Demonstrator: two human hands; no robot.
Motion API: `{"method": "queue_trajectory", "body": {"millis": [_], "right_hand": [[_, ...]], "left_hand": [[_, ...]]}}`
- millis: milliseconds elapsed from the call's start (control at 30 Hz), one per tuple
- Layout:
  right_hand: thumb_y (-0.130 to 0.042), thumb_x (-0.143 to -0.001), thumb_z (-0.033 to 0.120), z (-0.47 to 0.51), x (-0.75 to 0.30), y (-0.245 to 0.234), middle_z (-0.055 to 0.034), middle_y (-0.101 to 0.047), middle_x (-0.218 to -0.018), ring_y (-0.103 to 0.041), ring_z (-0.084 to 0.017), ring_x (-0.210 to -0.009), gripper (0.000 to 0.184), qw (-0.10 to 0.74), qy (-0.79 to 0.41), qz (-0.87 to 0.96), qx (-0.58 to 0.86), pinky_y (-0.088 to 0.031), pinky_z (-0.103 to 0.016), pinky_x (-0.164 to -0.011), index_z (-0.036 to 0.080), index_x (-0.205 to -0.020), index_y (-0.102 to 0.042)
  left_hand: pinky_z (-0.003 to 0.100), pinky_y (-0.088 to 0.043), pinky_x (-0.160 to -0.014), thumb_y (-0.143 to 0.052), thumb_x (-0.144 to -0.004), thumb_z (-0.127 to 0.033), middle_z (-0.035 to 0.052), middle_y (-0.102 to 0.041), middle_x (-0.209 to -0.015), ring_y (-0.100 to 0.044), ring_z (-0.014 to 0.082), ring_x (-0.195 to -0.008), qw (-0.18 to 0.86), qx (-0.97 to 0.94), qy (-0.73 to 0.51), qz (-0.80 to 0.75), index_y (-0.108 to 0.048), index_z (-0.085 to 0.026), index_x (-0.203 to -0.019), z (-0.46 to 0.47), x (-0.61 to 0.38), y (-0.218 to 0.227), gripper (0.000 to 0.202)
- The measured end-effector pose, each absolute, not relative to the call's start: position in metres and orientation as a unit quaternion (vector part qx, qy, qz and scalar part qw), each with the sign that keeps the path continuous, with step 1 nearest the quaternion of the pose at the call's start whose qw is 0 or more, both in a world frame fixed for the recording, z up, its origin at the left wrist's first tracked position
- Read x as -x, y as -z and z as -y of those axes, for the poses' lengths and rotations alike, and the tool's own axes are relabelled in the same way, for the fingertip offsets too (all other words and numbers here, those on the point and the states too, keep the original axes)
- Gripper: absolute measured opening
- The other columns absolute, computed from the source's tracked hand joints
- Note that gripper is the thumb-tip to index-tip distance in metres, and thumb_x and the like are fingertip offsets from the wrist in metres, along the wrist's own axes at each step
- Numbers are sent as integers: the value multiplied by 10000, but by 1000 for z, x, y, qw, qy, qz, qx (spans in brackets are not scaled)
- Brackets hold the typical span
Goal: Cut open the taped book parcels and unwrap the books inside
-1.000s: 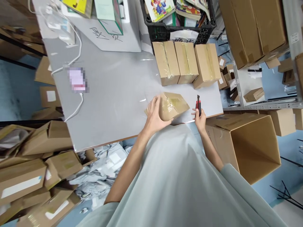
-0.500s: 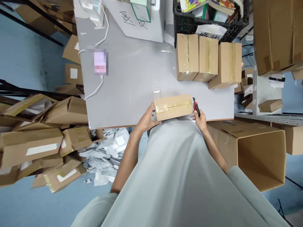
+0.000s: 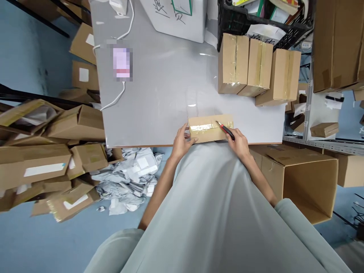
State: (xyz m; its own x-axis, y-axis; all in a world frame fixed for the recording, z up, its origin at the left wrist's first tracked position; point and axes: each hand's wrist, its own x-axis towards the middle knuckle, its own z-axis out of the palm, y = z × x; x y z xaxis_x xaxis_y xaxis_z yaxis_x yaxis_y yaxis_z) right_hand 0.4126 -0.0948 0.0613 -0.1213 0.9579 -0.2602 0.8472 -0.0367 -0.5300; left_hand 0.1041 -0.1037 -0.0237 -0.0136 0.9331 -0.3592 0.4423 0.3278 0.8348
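A small cardboard box (image 3: 203, 131), taped along its top, lies at the front edge of the grey table (image 3: 148, 94). My left hand (image 3: 182, 141) grips its left end, thumb at the near side and fingers at the far side. In my right hand (image 3: 239, 143) is a red and black box cutter (image 3: 227, 131). Its blade points left and reaches over the tape seam near the middle of the box. I cannot tell whether the tip has cut in.
Three taped cardboard boxes (image 3: 259, 68) stand at the back right before a black crate (image 3: 264, 24) of books. A white bin (image 3: 176, 22) is behind. Left lies a blurred-out device (image 3: 122, 62) on a cable. Opened cartons (image 3: 82, 125) and a large open carton (image 3: 308, 182) flank the table.
My right hand has brought the box cutter from beside the box to over its tape, turning the blade leftward. My left hand still grips the left end. The view has shifted slightly.
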Motion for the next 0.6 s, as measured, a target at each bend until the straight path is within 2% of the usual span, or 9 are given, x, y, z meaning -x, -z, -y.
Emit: {"method": "queue_trajectory", "body": {"millis": [67,133,300,600], "right_hand": [[-482,-1143,359,84,-394,-77,-95,-757,-1398,-741,-276,-1223,445,42,-320,736,595,-584,-371,-1024,265,-1534,-672],[-485,-1163,371,71,-375,-89,-82,-765,-1398,-738,-265,-1228,433,-23,-328,771,546,-575,-352,-996,280,-1543,-671],[-483,-1184,423,42,-340,-105,-105,-773,-1369,-750,-268,-1156,435,-172,-302,814,466,-544,-331,-886,278,-1546,-675],[-428,-1195,394,21,-321,-122,-131,-750,-1385,-759,-279,-1110,456,-268,-245,838,408,-489,-334,-792,263,-1581,-631]], "left_hand": [[444,-634,-1053,-861,-836,-313,126,-580,-1552,-686,198,-1049,494,-530,-269,-635,-450,-289,-1686,106,-101,29,945],[448,-621,-1076,-846,-851,-356,124,-550,-1572,-672,206,-1095,516,-537,-274,-609,-491,-298,-1656,107,-98,34,881],[438,-616,-1069,-841,-862,-413,127,-534,-1578,-657,229,-1152,543,-519,-297,-590,-544,-295,-1605,109,-97,43,809],[435,-592,-1097,-838,-887,-409,121,-511,-1589,-647,243,-1204,561,-511,-309,-573,-559,-327,-1616,110,-95,45,785]]}}
